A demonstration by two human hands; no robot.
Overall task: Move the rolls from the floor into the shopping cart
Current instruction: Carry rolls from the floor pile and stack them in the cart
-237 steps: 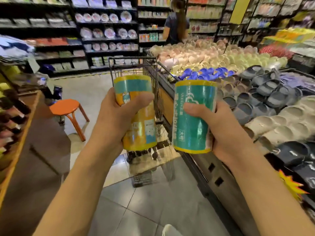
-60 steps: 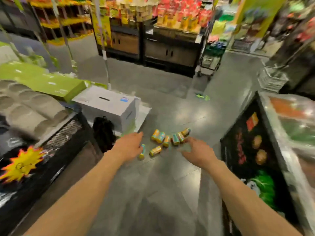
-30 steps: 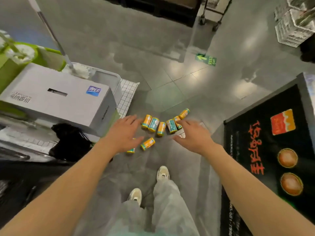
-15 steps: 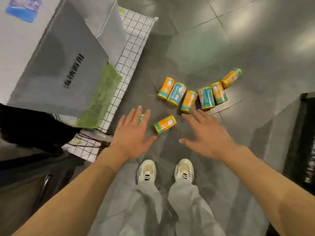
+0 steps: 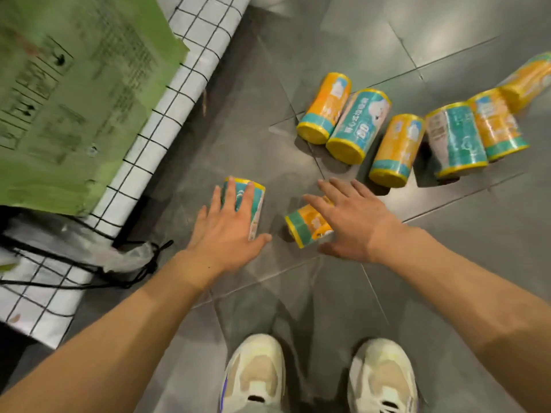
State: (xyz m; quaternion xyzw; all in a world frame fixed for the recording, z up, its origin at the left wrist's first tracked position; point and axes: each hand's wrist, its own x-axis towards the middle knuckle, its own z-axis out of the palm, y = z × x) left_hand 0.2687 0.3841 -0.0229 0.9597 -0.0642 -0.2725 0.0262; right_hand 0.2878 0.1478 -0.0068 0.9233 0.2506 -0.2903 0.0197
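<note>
Several yellow-and-teal rolls lie on the grey tiled floor. My left hand (image 5: pixel 229 228) rests with spread fingers on top of a teal roll (image 5: pixel 255 201), not closed around it. My right hand (image 5: pixel 351 222) hovers with fingers apart over an orange roll (image 5: pixel 304 226) lying on its side, partly covering it. Beyond my hands a row of rolls stretches to the right: an orange roll (image 5: pixel 325 110), a teal roll (image 5: pixel 359 126), another orange roll (image 5: pixel 398 150), a teal roll (image 5: pixel 457 140) and more at the frame's right edge. The shopping cart is out of view.
A white sheet with a black grid (image 5: pixel 167 114) lies along the left, under a green-flapped box (image 5: pixel 74 93). A black drawstring cord (image 5: pixel 140 263) trails on the floor near my left wrist. My two pale sneakers (image 5: pixel 253 374) stand at the bottom.
I have bent lower toward the floor. Both hands dropped onto the two nearest rolls: the left now lies on the teal one, the right is over the orange one.
</note>
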